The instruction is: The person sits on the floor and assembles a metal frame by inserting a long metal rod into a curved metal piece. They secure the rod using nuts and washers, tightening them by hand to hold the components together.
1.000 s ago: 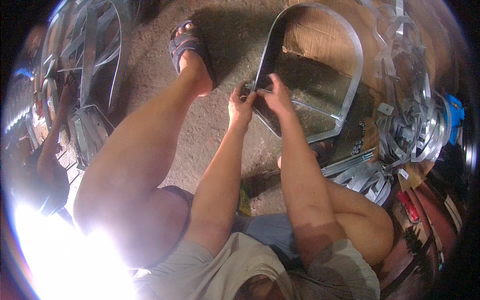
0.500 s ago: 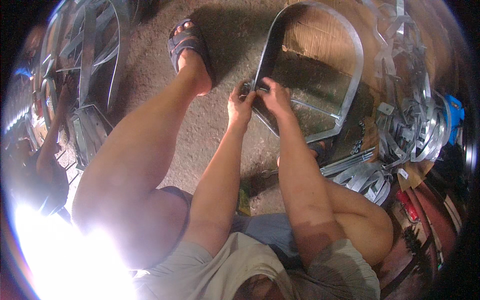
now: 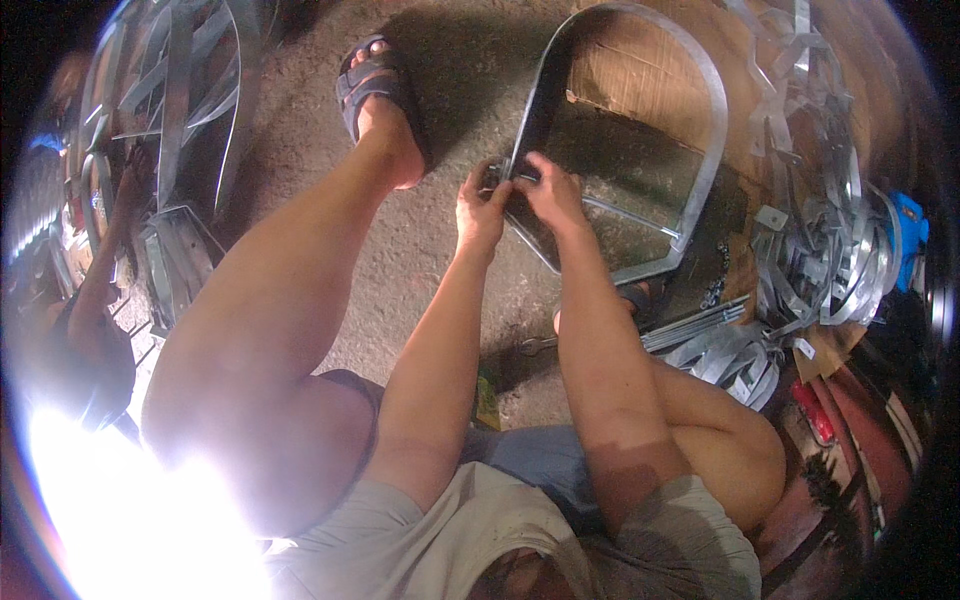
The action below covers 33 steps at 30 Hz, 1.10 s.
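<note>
A large rounded loop of flat galvanized metal strap lies in front of me, with a thin rod crossing it near its closer end. My left hand is closed at the outer left side of the loop, thumb and fingers pinched where the rod meets the strap. On the inner side of that same spot, my right hand is closed too, its fingertips against the strap. The two thumbs nearly meet there. Any small fastener between the fingers is too hidden to make out.
Cardboard lies under the loop's far part. To the right are piled metal straps, a bundle of rods and small chain-like hardware. More bent straps stand at far left. A sandaled foot rests ahead; glare fills the lower left.
The fingers of my right hand have shifted slightly at the strap. The loop and my left hand stay practically where they were.
</note>
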Each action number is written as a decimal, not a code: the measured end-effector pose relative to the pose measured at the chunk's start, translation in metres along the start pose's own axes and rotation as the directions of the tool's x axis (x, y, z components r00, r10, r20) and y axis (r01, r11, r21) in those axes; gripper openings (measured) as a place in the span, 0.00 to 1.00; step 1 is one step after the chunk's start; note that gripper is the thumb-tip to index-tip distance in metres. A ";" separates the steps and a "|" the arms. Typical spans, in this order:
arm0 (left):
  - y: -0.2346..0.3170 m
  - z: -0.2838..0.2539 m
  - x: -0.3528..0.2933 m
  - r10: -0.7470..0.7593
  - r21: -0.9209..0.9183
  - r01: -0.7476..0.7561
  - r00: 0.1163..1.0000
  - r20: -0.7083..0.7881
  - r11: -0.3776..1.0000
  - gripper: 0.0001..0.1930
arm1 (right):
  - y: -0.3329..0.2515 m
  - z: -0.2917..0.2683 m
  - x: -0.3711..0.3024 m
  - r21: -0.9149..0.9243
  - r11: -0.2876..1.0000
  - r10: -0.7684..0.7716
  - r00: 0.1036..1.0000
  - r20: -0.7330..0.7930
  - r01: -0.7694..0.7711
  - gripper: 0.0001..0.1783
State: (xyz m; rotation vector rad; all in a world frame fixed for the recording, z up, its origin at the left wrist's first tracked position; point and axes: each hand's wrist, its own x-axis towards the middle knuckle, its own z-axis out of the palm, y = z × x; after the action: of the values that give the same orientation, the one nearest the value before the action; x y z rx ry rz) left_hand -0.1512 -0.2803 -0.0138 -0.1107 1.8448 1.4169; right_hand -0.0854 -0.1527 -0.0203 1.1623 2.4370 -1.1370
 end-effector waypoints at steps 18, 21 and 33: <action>-0.003 0.000 0.002 0.000 -0.076 0.001 1.000 0.015 0.997 0.26 | -0.006 -0.003 0.003 -0.024 0.999 0.048 0.996 0.070 -0.047 0.22; 0.003 -0.003 -0.001 -0.038 -0.020 0.037 0.999 -0.026 0.999 0.27 | -0.010 0.001 0.000 -0.050 0.998 0.037 0.999 0.028 -0.036 0.26; -0.003 -0.001 0.001 -0.026 -0.050 0.025 1.000 -0.014 0.998 0.27 | -0.015 -0.013 -0.008 0.028 0.999 0.027 0.998 0.054 -0.029 0.28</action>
State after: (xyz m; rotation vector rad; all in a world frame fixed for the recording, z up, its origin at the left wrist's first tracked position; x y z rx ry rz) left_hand -0.1510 -0.2814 -0.0167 -0.1694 1.8141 1.4478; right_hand -0.0899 -0.1533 0.0009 1.1552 2.3651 -1.1838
